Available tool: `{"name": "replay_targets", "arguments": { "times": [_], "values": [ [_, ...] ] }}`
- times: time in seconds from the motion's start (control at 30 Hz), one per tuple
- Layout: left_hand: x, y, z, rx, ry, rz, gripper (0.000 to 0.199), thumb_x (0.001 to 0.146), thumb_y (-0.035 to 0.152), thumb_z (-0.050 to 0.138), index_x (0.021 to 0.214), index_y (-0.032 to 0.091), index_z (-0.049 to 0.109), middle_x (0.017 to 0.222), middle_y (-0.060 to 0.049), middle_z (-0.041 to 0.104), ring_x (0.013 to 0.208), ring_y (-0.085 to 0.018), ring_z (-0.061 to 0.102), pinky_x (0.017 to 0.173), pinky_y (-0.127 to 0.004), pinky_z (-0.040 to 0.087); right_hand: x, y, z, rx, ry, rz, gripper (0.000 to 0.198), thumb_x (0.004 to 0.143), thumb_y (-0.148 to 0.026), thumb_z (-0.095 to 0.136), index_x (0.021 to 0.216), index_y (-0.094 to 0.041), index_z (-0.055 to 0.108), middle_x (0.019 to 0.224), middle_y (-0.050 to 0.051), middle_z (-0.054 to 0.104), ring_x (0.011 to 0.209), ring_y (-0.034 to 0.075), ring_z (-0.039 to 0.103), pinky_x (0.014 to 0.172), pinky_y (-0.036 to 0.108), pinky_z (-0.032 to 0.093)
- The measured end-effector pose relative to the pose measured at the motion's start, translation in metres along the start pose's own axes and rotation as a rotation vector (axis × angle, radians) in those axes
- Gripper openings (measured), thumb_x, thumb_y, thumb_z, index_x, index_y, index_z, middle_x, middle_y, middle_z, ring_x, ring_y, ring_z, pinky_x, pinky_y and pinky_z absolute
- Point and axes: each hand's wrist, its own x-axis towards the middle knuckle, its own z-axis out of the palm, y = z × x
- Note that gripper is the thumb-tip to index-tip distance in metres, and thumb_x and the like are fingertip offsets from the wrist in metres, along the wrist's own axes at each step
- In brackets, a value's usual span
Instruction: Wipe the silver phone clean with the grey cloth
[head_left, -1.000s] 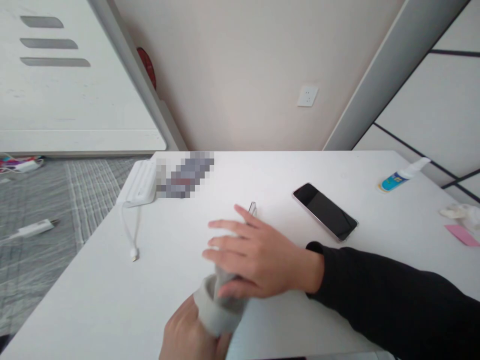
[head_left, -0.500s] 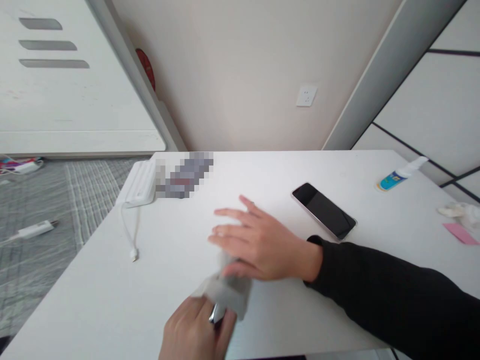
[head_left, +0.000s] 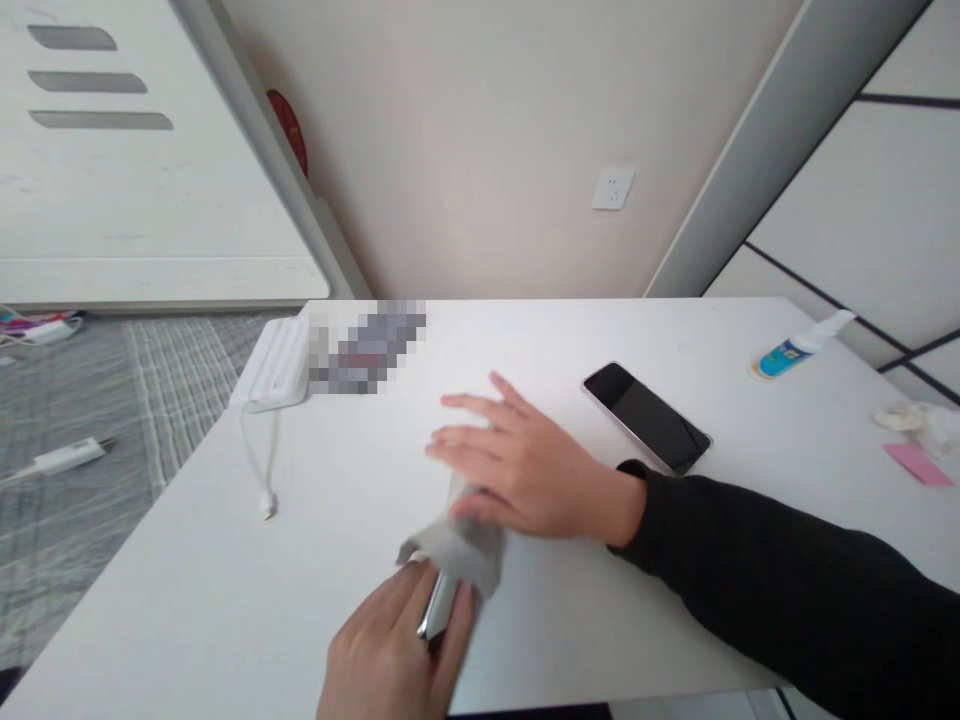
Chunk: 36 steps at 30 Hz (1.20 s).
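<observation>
Near the table's (head_left: 225,560) front edge, the left hand (head_left: 390,650) pinched a shiny slim object (head_left: 437,607), mostly hidden under a grey cloth (head_left: 457,545). The right hand (head_left: 517,465) lay flat, fingers spread, on the cloth. Bare tabletop lay left; a phone (head_left: 646,417) sat toward the right edge.

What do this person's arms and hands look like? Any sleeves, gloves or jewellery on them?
Both hands are bare, with no gloves, and no rings or watch can be seen. The right hand comes out of a long, plain black sleeve that ends snugly at the wrist. The left hand shows only partly at the bottom edge, so its sleeve is out of view.
</observation>
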Motion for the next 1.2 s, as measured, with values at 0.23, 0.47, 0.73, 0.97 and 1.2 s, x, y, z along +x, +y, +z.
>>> {"name": "replay_targets", "arguments": {
  "times": [0.23, 0.47, 0.73, 0.97, 1.2],
  "values": [
    [0.001, -0.001, 0.002, -0.010, 0.010, 0.007, 0.027, 0.104, 0.027, 0.047, 0.080, 0.023, 0.058, 0.065, 0.001, 0.066, 0.055, -0.015, 0.066, 0.051, -0.025, 0.048, -0.003, -0.014, -0.001, 0.026, -0.002, 0.014, 0.058, 0.110, -0.055, 0.035, 0.134, -0.010, 0.062, 0.138, 0.011, 0.069, 0.148, 0.034, 0.040, 0.129, 0.063, 0.019],
    [-0.002, -0.003, 0.001, 0.043, 0.028, 0.023, 0.028, 0.101, 0.024, 0.044, 0.075, 0.024, 0.053, 0.061, 0.001, 0.064, 0.052, -0.015, 0.064, 0.046, -0.025, 0.044, 0.000, -0.014, 0.003, 0.007, 0.006, -0.063, 0.060, 0.110, -0.057, 0.032, 0.134, -0.010, 0.062, 0.135, 0.010, 0.070, 0.147, 0.031, 0.043, 0.130, 0.058, 0.018],
    [-0.001, 0.000, 0.002, 0.005, 0.014, -0.006, 0.030, 0.103, 0.028, 0.046, 0.076, 0.023, 0.056, 0.062, 0.001, 0.064, 0.050, -0.014, 0.062, 0.047, -0.024, 0.045, -0.002, -0.020, 0.001, 0.018, 0.003, -0.006, 0.060, 0.110, -0.056, 0.033, 0.135, -0.010, 0.062, 0.138, 0.011, 0.069, 0.148, 0.033, 0.041, 0.130, 0.060, 0.017],
    [-0.003, -0.003, 0.001, 0.034, -0.003, 0.015, 0.029, 0.100, 0.024, 0.046, 0.074, 0.023, 0.056, 0.061, 0.000, 0.063, 0.053, -0.016, 0.064, 0.046, -0.024, 0.045, -0.001, -0.008, 0.001, -0.004, 0.001, -0.015, 0.060, 0.110, -0.056, 0.032, 0.135, -0.011, 0.062, 0.136, 0.009, 0.070, 0.147, 0.032, 0.043, 0.130, 0.060, 0.016],
    [-0.009, -0.005, 0.006, -0.029, -0.016, -0.045, 0.025, 0.098, 0.026, 0.051, 0.074, 0.024, 0.059, 0.063, 0.001, 0.065, 0.050, -0.015, 0.062, 0.046, -0.027, 0.047, -0.001, -0.023, 0.002, 0.022, 0.021, -0.013, 0.060, 0.109, -0.057, 0.034, 0.133, -0.009, 0.063, 0.135, 0.009, 0.070, 0.147, 0.034, 0.041, 0.130, 0.060, 0.014]
  ]
}}
